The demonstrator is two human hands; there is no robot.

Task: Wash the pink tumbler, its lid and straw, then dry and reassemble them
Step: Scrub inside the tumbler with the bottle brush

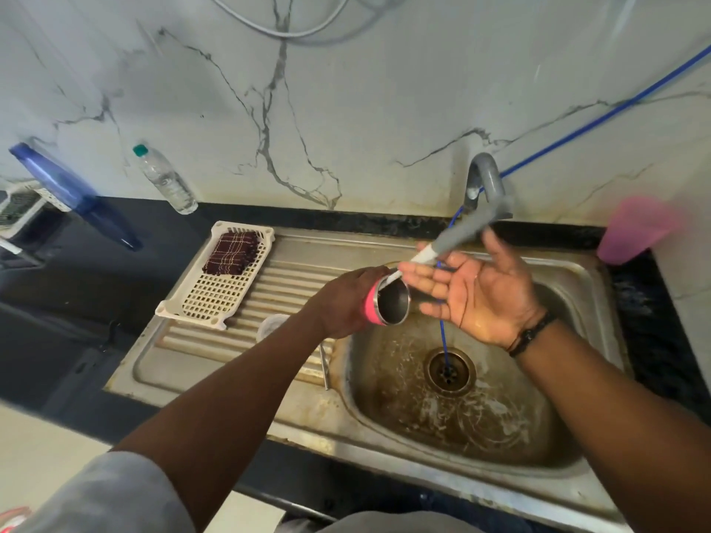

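Left hand (346, 302) grips tumbler (388, 303), body mostly hidden.

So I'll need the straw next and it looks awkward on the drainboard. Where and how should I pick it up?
Probably by the lower end of the straw. It lies on the drainboard at the basin's edge, its upper part hidden behind the left forearm. Come from above with the free right hand, pinching across its thin width. The left hand holds the tumbler.
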